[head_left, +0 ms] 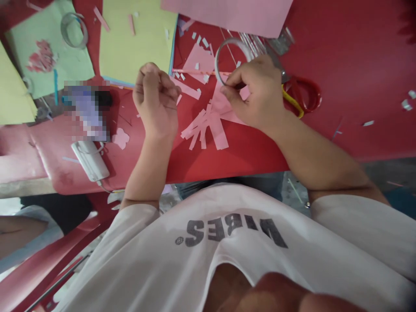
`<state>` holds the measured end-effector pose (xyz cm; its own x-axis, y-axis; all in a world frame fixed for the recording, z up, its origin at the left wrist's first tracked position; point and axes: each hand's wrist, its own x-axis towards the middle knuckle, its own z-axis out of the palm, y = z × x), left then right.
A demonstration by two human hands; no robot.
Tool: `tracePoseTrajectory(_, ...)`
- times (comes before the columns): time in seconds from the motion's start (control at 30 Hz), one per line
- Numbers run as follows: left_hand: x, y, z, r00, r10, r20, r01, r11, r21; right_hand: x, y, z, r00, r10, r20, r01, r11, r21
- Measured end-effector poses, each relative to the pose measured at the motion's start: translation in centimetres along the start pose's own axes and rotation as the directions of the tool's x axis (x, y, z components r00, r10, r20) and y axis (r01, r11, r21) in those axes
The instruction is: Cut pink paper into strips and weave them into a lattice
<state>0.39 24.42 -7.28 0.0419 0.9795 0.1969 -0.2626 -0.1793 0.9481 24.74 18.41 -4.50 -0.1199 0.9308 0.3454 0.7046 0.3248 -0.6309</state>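
Observation:
My left hand (156,99) is curled into a loose fist over the red table, and whatever sits in its fingers is hidden. Beside it, my right hand (256,93) pinches a roll of clear tape (224,54), thumb and fingers closed on its lower rim. A pile of cut pink paper strips (208,123) lies between and just below both hands. A larger pink paper scrap (198,58) lies behind them.
Red-and-yellow-handled scissors (300,102) lie right of my right hand. Yellow paper (134,39), green paper (48,47) with another tape roll (74,29), and a pink sheet (234,13) lie at the back. A white charger (91,160) sits near the table's front-left edge.

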Motion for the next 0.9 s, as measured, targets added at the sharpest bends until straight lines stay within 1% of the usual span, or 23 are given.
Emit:
tracePoseTrajectory(0.07,0.3,-0.3,-0.3,1.0,0.0,0.002,0.0,1.0,0.026,0.7,0.7,-0.5,1.0,-0.007,-0.028,0.005,0.995,-0.099)
tracePoseTrajectory(0.1,0.1,-0.4,-0.1,1.0,-0.002,0.0,0.002,0.999,0.041,1.0,1.1,-0.6,1.0,0.0,-0.018,-0.002,0.989,-0.146)
tracePoseTrajectory(0.17,-0.9,-0.1,0.9,1.0,-0.022,0.01,0.021,0.998,0.06,1.3,1.8,-0.7,0.999,0.033,0.011,-0.03,0.974,-0.226)
tracePoseTrajectory(0.27,-2.6,0.9,2.6,0.998,-0.065,0.022,0.063,0.994,0.095,1.6,2.6,-0.5,0.993,0.087,0.077,-0.057,0.942,-0.331)
tracePoseTrajectory(0.33,-3.2,1.6,3.2,0.992,-0.121,0.016,0.117,0.979,0.168,1.7,2.8,-0.2,0.988,0.108,0.109,-0.059,0.924,-0.378)
tracePoseTrajectory(0.37,-3.3,1.9,3.4,0.989,-0.145,0.012,0.14,0.967,0.211,1.6,2.7,-0.1,0.988,0.108,0.112,-0.059,0.924,-0.377)
tracePoseTrajectory(0.43,-3.4,2.0,3.4,0.983,-0.18,0.028,0.164,0.944,0.287,1.4,2.1,0.0,0.994,0.091,0.055,-0.07,0.951,-0.302)
tracePoseTrajectory(0.53,-3.5,1.6,3.1,0.975,-0.179,0.128,0.133,0.943,0.305,0.5,0.7,0.2,0.995,0.097,-0.03,-0.099,0.989,-0.112)
tracePoseTrajectory(0.63,-3.8,1.4,3.1,0.956,-0.151,0.253,0.085,0.963,0.255,-0.9,-0.5,0.7,0.989,0.147,0.008,-0.147,0.989,-0.016)
tracePoseTrajectory(0.73,-4.4,2.0,3.6,0.937,-0.133,0.322,0.026,0.949,0.315,-2.2,-1.2,1.4,0.99,0.132,-0.039,-0.129,0.988,0.081)
tracePoseTrajectory(0.8,-4.7,2.5,4.0,0.928,-0.094,0.36,-0.035,0.941,0.338,-2.7,-1.4,1.9,0.987,0.125,-0.097,-0.11,0.983,0.147)
tracePoseTrajectory(0.9,-4.9,2.9,4.2,0.907,0.013,0.422,-0.143,0.95,0.277,-2.8,-1.4,2.6,0.974,0.129,-0.189,-0.082,0.968,0.237)
